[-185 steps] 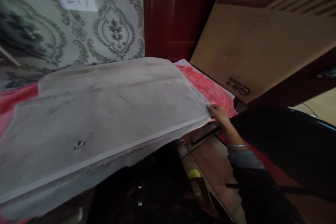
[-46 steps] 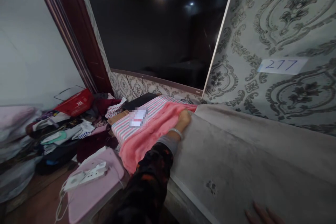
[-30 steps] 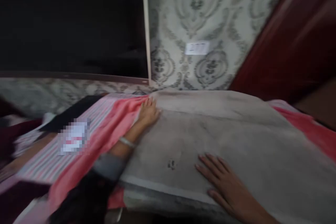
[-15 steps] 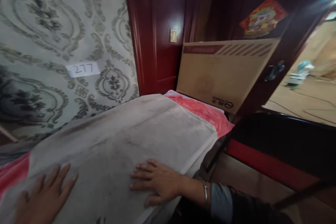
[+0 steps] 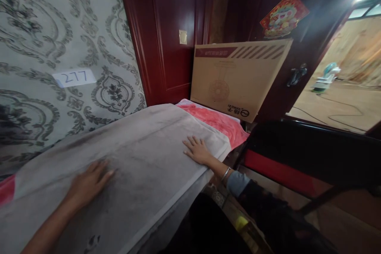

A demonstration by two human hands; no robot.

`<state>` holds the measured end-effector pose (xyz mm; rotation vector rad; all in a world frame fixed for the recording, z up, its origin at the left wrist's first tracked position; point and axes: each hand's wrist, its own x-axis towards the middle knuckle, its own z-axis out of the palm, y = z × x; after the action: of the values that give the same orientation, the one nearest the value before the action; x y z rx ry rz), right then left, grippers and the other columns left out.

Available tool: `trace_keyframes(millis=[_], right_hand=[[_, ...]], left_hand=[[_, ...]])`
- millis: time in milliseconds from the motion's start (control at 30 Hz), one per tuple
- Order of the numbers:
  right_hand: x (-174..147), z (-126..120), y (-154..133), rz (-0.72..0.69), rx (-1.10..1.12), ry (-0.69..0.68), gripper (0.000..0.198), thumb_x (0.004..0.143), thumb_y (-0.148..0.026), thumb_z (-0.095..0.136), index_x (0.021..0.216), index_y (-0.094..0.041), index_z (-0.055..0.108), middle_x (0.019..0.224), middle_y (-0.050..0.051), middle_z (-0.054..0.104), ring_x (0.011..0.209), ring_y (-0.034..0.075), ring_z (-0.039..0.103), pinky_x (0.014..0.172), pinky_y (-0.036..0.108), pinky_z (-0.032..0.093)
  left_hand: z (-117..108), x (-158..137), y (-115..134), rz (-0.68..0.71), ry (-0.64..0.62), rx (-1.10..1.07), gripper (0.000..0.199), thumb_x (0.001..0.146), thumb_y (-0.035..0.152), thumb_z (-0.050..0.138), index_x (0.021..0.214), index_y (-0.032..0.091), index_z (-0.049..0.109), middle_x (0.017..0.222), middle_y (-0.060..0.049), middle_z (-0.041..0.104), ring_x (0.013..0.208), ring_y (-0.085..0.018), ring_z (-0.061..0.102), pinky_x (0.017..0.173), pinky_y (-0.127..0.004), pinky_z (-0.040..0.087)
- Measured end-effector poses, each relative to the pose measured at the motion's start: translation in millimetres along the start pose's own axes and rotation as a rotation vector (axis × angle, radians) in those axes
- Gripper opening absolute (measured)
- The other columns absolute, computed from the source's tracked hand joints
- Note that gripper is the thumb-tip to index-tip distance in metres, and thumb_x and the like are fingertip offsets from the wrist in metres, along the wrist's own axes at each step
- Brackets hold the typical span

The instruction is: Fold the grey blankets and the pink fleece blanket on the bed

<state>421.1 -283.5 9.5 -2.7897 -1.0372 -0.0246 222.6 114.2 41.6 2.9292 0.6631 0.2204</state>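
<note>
The spread right hand point(image 5: 198, 151) has been shifted toward 2 o'clock on the grey cloth point(image 5: 137, 162), draped over pink fabric point(image 5: 218, 122); smoothing seems extended there. Toward 8 o'clock, the left hand point(image 5: 88, 184) is laid, gripping nothing.

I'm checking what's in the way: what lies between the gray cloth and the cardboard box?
In the head view, red-pink cloth borders the gray cloth, with a narrow pale edge toward the cardboard box.
</note>
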Motion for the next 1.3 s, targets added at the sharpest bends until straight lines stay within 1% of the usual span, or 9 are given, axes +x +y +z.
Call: trace_keyframes(millis=[67, 133, 267, 467, 600, 733, 967, 1133, 1300], right_hand=[[-1, 4, -1, -0.006, 0.002, 0.001, 0.061, 0.105, -0.057, 0.033, 0.158, -0.026, 0.030, 0.164, 0.012, 0.019, 0.149, 0.036, 0.015, 0.116, 0.062, 0.018], [0, 4, 0, -0.020, 0.005, 0.001, 0.061, 0.105, -0.058, 0.033, 0.158, -0.028, 0.030, 0.164, 0.012, 0.018, 0.149, 0.036, 0.015, 0.116, 0.063, 0.019], [-2, -1, 22, -0.020, 0.001, -0.012, 0.060, 0.106, -0.056, 0.033, 0.158, -0.028, 0.029, 0.164, 0.007, 0.018, 0.150, 0.033, 0.015, 0.117, 0.060, 0.018], [-11, -9, 89, 0.215, 0.010, 0.047, 0.055, 0.106, -0.046, 0.039, 0.156, -0.025, 0.034, 0.163, 0.006, 0.023, 0.149, 0.031, 0.018, 0.118, 0.057, 0.017], [15, -20, 113, 0.407, 0.113, 0.104, 0.053, 0.103, -0.037, 0.045, 0.151, -0.015, 0.043, 0.149, 0.017, 0.046, 0.138, 0.033, 0.040, 0.113, 0.050, 0.031], [69, -27, 116, 0.436, 0.191, 0.127, 0.050, 0.102, -0.029, 0.045, 0.149, -0.013, 0.045, 0.135, 0.014, 0.061, 0.122, 0.024, 0.058, 0.101, 0.029, 0.043], [150, -29, 110, 0.509, 0.325, 0.129, 0.038, 0.101, -0.031, 0.048, 0.132, -0.014, 0.063, 0.126, 0.012, 0.067, 0.110, 0.023, 0.065, 0.087, 0.026, 0.050], [178, -25, 108, 0.543, 0.369, 0.177, 0.033, 0.101, -0.034, 0.049, 0.116, -0.013, 0.071, 0.108, 0.012, 0.072, 0.095, 0.022, 0.069, 0.076, 0.024, 0.050], [183, -10, 108, 0.518, 0.343, 0.307, 0.033, 0.104, -0.034, 0.044, 0.124, -0.016, 0.065, 0.120, 0.011, 0.068, 0.111, 0.021, 0.062, 0.088, 0.025, 0.045]], left_hand=[[2, 9, 52, 0.171, -0.121, 0.028, 0.075, 0.087, 0.059, 0.027, 0.147, 0.018, 0.047, 0.158, -0.012, 0.040, 0.148, -0.031, 0.031, 0.117, -0.057, 0.029], [9, 12, 95, 0.286, -0.183, 0.049, 0.073, 0.090, 0.053, 0.027, 0.151, 0.014, 0.041, 0.161, -0.014, 0.032, 0.150, -0.032, 0.027, 0.119, -0.058, 0.024], [33, 5, 136, 0.359, -0.150, 0.147, 0.069, 0.093, 0.049, 0.030, 0.154, 0.018, 0.036, 0.164, -0.011, 0.025, 0.152, -0.035, 0.018, 0.120, -0.063, 0.016], [55, -2, 130, 0.366, -0.045, 0.194, 0.065, 0.094, 0.049, 0.034, 0.153, 0.023, 0.039, 0.163, -0.008, 0.028, 0.152, -0.035, 0.021, 0.119, -0.063, 0.018], [58, 0, 127, 0.378, -0.015, 0.159, 0.063, 0.093, 0.049, 0.037, 0.152, 0.024, 0.042, 0.162, -0.007, 0.031, 0.151, -0.036, 0.024, 0.119, -0.064, 0.020], [65, 1, 123, 0.398, 0.033, 0.149, 0.063, 0.094, 0.051, 0.035, 0.151, 0.024, 0.043, 0.161, -0.008, 0.033, 0.150, -0.036, 0.026, 0.118, -0.065, 0.020], [80, 3, 109, 0.436, 0.099, 0.129, 0.062, 0.093, 0.054, 0.038, 0.150, 0.030, 0.043, 0.161, -0.006, 0.035, 0.148, -0.037, 0.030, 0.116, -0.067, 0.022], [88, 3, 103, 0.454, 0.116, 0.137, 0.061, 0.093, 0.053, 0.039, 0.152, 0.034, 0.039, 0.162, -0.002, 0.033, 0.149, -0.036, 0.028, 0.116, -0.067, 0.023], [94, 5, 98, 0.473, 0.111, 0.148, 0.061, 0.093, 0.053, 0.039, 0.151, 0.035, 0.038, 0.162, -0.001, 0.031, 0.148, -0.036, 0.029, 0.115, -0.066, 0.026]])
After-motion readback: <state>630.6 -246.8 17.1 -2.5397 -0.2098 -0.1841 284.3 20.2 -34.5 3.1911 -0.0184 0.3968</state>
